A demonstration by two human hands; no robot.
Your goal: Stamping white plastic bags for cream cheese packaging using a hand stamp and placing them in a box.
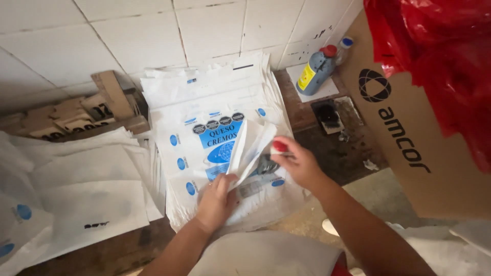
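Observation:
A stack of white printed plastic bags (215,102) with blue round marks lies on the dark wooden table against the tiled wall. My left hand (217,199) presses on the top bag's lower part and pinches its folded-up flap (250,145). My right hand (296,161) holds a small stamp with a red top (279,146) over the bag, just right of the raised flap.
Another pile of white bags (82,194) lies at the left. Torn cardboard pieces (76,112) sit at the back left. A grey bottle with a red cap (317,69) and a dark ink pad (330,115) are behind. A cardboard box (409,138) with a red bag (440,56) stands right.

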